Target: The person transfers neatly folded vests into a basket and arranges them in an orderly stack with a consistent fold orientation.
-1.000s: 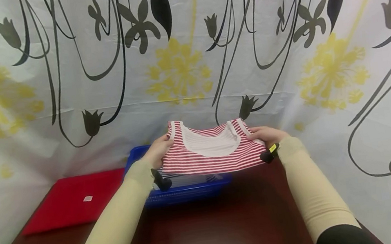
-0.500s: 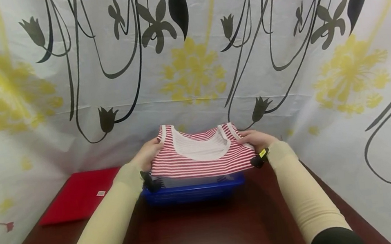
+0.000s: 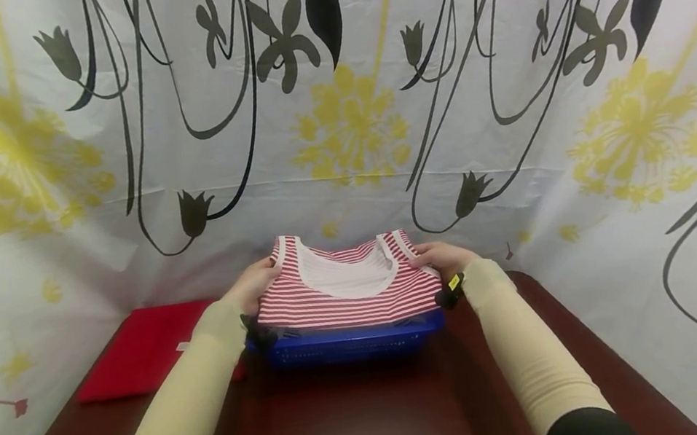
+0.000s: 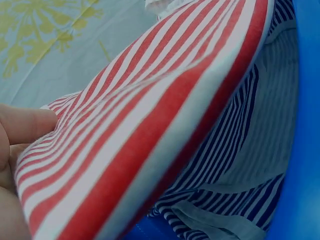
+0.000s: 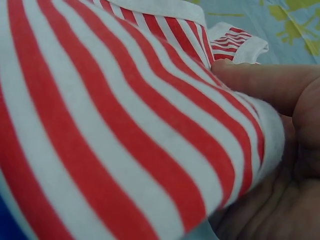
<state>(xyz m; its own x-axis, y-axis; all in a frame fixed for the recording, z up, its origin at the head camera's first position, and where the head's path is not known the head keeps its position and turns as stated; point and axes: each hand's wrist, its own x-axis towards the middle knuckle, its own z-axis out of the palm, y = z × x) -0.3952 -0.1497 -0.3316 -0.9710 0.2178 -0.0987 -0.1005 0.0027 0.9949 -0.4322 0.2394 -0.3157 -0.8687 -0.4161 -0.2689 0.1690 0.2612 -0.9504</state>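
Observation:
A red-and-white striped tank top (image 3: 347,309), folded with its white-trimmed neckline upward, is held between both hands above a blue basket (image 3: 346,346). My left hand (image 3: 254,285) grips its left side near the shoulder strap. On the opposite side my right hand (image 3: 449,257) pinches the cloth, the thumb on top as the right wrist view shows. Under the tank top, in the left wrist view, a navy-and-white striped garment (image 4: 230,145) lies inside the basket. Most of the basket's inside is hidden in the head view.
Left of the basket lies a flat red cloth (image 3: 135,352) with a small white tag, partly behind the left forearm. Everything stands on a dark reddish-brown table (image 3: 356,422). A flower-patterned curtain (image 3: 286,145) hangs behind and on both sides.
The tank top, held by both hands, has come lower over the basket and shifted left in the view. The head view has also turned slightly. Both grips stay the same.

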